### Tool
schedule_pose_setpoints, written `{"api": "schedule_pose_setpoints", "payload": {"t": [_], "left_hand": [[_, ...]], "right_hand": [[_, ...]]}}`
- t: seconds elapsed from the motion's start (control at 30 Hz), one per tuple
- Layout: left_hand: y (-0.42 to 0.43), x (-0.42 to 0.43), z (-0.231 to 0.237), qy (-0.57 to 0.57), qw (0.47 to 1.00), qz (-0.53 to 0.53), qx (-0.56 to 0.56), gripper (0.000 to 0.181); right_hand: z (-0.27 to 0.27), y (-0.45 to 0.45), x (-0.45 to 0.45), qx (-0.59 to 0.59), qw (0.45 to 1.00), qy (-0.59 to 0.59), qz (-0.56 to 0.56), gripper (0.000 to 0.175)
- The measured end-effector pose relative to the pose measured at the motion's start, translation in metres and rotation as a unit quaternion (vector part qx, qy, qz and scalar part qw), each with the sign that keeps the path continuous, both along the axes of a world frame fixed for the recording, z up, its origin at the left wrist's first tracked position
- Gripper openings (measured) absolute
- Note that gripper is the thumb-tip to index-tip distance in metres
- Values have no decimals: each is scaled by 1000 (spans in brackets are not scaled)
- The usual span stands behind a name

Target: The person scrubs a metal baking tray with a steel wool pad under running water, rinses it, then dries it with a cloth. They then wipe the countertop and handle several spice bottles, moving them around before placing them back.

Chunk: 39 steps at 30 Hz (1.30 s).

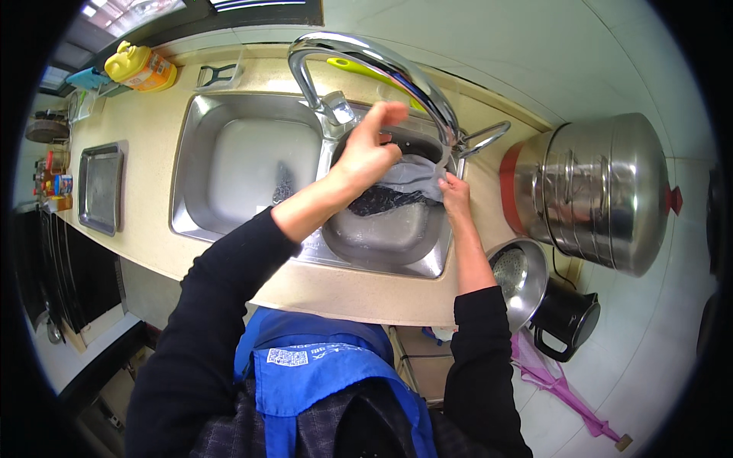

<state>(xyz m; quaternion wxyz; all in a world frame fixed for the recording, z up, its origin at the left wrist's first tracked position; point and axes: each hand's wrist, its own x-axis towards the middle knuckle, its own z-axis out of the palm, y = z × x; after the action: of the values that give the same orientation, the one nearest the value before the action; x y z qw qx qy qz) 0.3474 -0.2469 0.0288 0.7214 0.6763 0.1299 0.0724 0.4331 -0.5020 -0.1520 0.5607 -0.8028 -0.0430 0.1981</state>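
Over the right basin of a double stainless steel sink [444, 252], my right hand [456, 197] grips the edge of a wet grey cloth [409, 174]. Water from the chrome faucet [366, 43] appears to run onto the cloth near that hand. My left hand [372, 143] is raised above the same basin with its fingers apart and bent, holding nothing visible. A dark, wet piece of material [383, 200] hangs below the grey cloth; whether it is part of it I cannot tell. A dark pan-like vessel [401, 137] sits behind, partly hidden by my left hand.
Cloudy water fills the left basin [263, 166]. A metal tray [101, 189] and yellow jug [140, 67] stand left on the counter. To the right are a large steel steamer pot [601, 192], a steel colander [518, 280] and a black kettle [564, 320]. A lime-green handle [358, 68] lies behind the faucet.
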Motion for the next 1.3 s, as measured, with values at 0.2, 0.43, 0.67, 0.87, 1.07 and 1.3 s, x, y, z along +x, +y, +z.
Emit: {"api": "schedule_pose_setpoints", "payload": {"t": [0.2,0.43,0.67,0.87,1.07,1.3], "left_hand": [[0,-10,93,-141,915,-100,-364,74],[12,-45,103,-86,941,-106,-309,73],[29,-59,73,-107,955,-126,-245,75],[23,-46,12,-5,964,-260,49,83],[-8,-39,-27,-105,899,-321,278,58],[5,-56,-51,46,908,-295,294,84]], "right_hand": [[-10,-21,-24,-69,995,-17,74,12],[46,-4,-70,-70,981,-153,101,13],[156,32,-76,-137,916,-250,281,28],[215,40,-77,-137,873,-325,337,41],[241,44,-70,-167,868,-357,303,32],[247,46,-84,-107,933,-273,209,25]]}}
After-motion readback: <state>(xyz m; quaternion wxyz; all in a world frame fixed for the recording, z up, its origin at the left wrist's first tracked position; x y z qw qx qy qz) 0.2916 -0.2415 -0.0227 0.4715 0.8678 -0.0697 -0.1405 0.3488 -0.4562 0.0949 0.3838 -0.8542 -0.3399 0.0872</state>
